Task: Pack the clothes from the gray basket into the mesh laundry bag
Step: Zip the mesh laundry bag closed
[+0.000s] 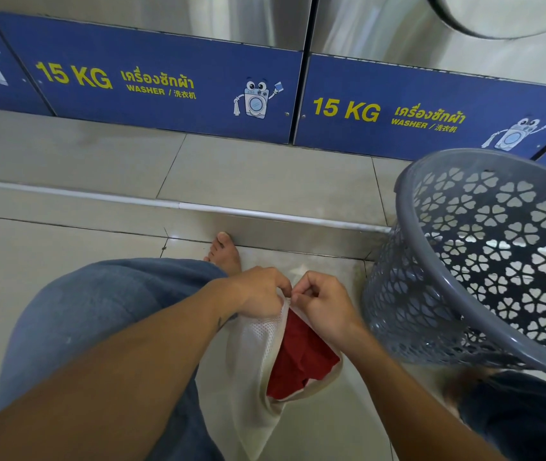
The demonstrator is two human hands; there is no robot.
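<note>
Both hands meet at the top edge of the white mesh laundry bag (258,347), which hangs low in the middle of the view above the tiled floor (65,247); the left hand (258,291) is curled closed with its fingertips pinching the rim of the bag, and the right hand (323,306) is closed the same way, pinching the rim just beside it, so the two sets of fingertips nearly touch; what exactly they grip at that spot, fabric or a zip pull, is too small to tell; the mouth of the bag gapes open below the hands and a red garment (301,357) lies inside it; the gray basket (484,261) stands tilted just to the right of the bag, its open mouth turned toward the camera and its pierced walls showing no clothes inside; a knee in blue jeans (98,314) fills the lower left, with a bare foot (226,252) on the floor beyond it, close to a low step (265,227) before the blue washer panels (165,84) marked 15 KG.
</note>
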